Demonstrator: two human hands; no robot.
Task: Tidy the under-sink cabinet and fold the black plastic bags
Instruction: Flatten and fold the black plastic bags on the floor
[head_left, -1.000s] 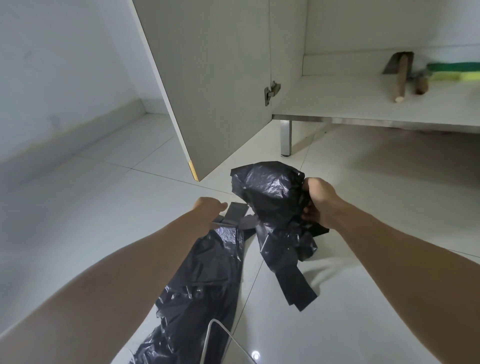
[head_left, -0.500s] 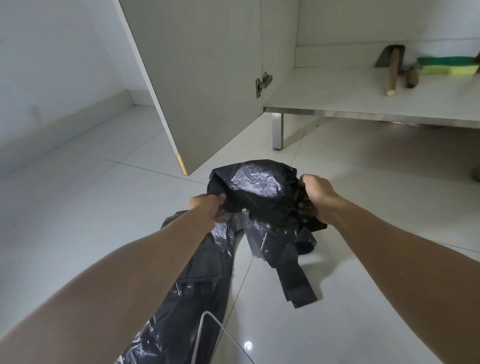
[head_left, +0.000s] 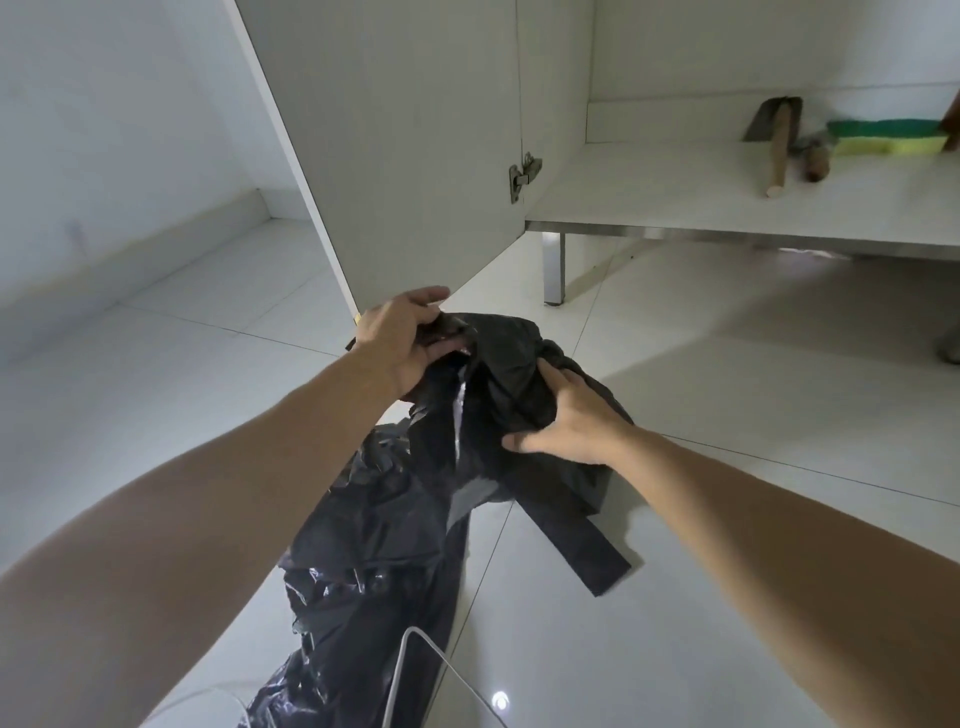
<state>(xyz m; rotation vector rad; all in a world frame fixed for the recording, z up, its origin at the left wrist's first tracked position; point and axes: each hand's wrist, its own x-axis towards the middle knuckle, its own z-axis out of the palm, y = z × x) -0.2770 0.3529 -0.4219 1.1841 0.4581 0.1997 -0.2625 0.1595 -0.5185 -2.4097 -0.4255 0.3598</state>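
A crumpled black plastic bag (head_left: 498, 384) hangs in front of me above the white tiled floor, one long handle strip (head_left: 587, 545) trailing down to the tiles. My left hand (head_left: 402, 340) grips its upper left edge, fingers curled into the plastic. My right hand (head_left: 569, 418) holds the bag's right side, thumb stretched left and fingers pressed into the folds. A second, larger black bag (head_left: 358, 571) lies on the floor below my left forearm. The under-sink cabinet (head_left: 649, 200) stands open ahead.
The open cabinet door (head_left: 405, 145) stands just behind my left hand. On the cabinet floor lie a wooden-handled scraper (head_left: 776, 140), another wooden handle (head_left: 815, 158) and a green and yellow sponge (head_left: 888, 137). A white cable (head_left: 410, 660) loops at the bottom. A metal leg (head_left: 553, 270) supports the cabinet.
My left hand rose and took a fresh grip on the bag's top left. My right hand shifted from the far right edge onto the bag's front. The bag looks more bunched.
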